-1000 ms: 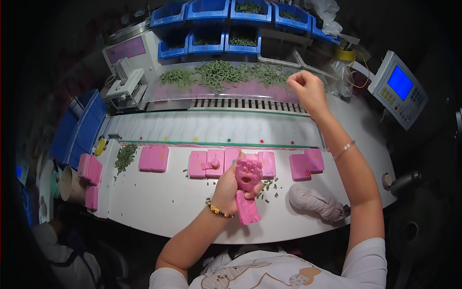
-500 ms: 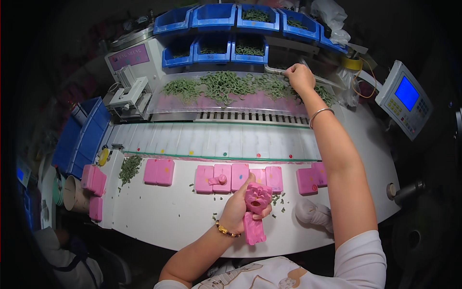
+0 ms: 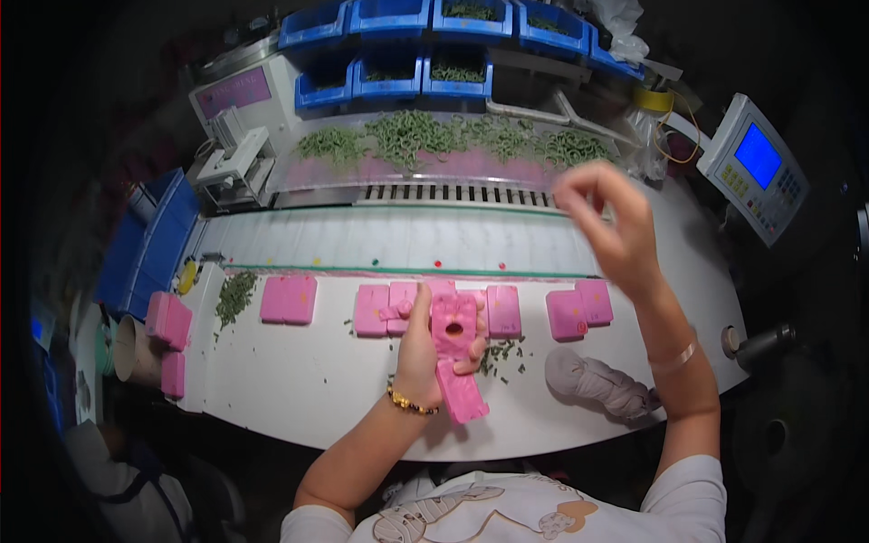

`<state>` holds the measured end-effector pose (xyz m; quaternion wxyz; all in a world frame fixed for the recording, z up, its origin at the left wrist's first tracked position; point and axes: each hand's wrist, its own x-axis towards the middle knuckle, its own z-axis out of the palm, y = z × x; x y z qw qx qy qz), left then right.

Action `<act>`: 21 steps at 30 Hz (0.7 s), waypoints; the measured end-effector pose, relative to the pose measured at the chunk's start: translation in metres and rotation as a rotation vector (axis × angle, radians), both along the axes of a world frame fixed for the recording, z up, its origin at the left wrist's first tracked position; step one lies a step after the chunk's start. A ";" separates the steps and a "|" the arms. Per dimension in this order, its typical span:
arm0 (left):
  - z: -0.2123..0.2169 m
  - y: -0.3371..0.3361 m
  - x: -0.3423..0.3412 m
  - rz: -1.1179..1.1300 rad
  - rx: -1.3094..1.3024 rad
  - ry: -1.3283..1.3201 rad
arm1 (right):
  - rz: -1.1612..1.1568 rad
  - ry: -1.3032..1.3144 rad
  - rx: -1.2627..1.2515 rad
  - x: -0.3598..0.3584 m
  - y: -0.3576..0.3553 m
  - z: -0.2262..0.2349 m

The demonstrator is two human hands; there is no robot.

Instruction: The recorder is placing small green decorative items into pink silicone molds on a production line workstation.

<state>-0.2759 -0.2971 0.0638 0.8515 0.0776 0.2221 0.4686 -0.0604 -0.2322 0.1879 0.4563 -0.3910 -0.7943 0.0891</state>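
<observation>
My left hand [image 3: 424, 342] is shut on a long pink holder [image 3: 459, 366] with a round hole near its top, and holds it tilted over the white table [image 3: 299, 385]. My right hand [image 3: 608, 222] hangs blurred in the air above the right side of the belt [image 3: 407, 240], its fingertips pinched together. Whether anything sits between them is hidden by the blur. Behind the belt, a long pile of small green rings [image 3: 434, 136] fills a pinkish tray.
Several pink blocks [image 3: 288, 299] lie in a row on the table, with more at the left edge [image 3: 169, 319]. A small green heap [image 3: 235, 294], a grey glove [image 3: 593, 380], blue bins [image 3: 389, 77] and a blue-screen panel [image 3: 756, 163] surround the work area.
My right hand has pulled back from the green pile toward me and now hovers over the belt. My left hand keeps the pink holder in nearly the same place.
</observation>
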 end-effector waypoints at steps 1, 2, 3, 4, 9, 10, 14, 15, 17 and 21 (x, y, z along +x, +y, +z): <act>-0.002 -0.001 -0.002 0.008 0.033 0.009 | 0.122 -0.040 -0.098 -0.001 -0.027 -0.008; -0.003 0.001 -0.002 0.019 0.006 0.012 | 0.240 -0.080 -0.205 -0.003 -0.047 -0.020; 0.002 -0.001 0.001 0.001 -0.001 0.054 | 0.272 -0.067 -0.245 -0.008 -0.070 -0.026; 0.008 -0.003 0.007 -0.027 -0.001 0.094 | 0.294 -0.057 -0.279 -0.013 -0.089 -0.029; 0.017 -0.019 0.029 -0.060 0.130 0.243 | 0.014 0.147 -0.261 -0.014 -0.114 -0.068; 0.017 -0.022 0.029 -0.059 0.130 0.245 | -0.061 0.195 -0.257 -0.015 -0.116 -0.074; 0.019 -0.030 0.030 -0.034 0.213 0.416 | -0.065 0.083 -0.197 -0.029 -0.125 -0.083; 0.020 -0.031 0.031 0.003 0.204 0.426 | -0.036 0.028 -0.128 -0.032 -0.124 -0.086; 0.020 -0.034 0.032 0.020 0.236 0.447 | -0.058 0.060 -0.170 -0.041 -0.123 -0.083; 0.006 -0.040 0.028 0.103 0.482 0.640 | -0.050 0.092 -0.271 -0.045 -0.123 -0.090</act>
